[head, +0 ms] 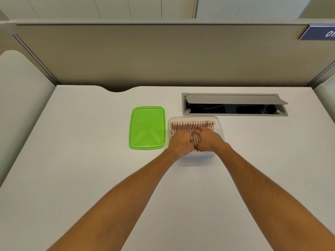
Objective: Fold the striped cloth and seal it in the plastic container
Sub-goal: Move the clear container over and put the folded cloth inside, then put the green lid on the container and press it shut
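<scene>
Striped cloth (pixel 192 126) inside clear container (pixel 219 124), under both hands' fingers (pixel 199 130).

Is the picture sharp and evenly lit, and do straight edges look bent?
In the head view, light is soft and even, with only a faint shadow near the plastic container. The hands on the striped cloth look slightly soft. The wide angle makes the desk sides splay outward. No strong glare on the green lid.

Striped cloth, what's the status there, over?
Both hands, left and right, pressing the striped cloth down inside the clear container. Green lid off, flat on the desk to its left. Nothing in the way.
</scene>
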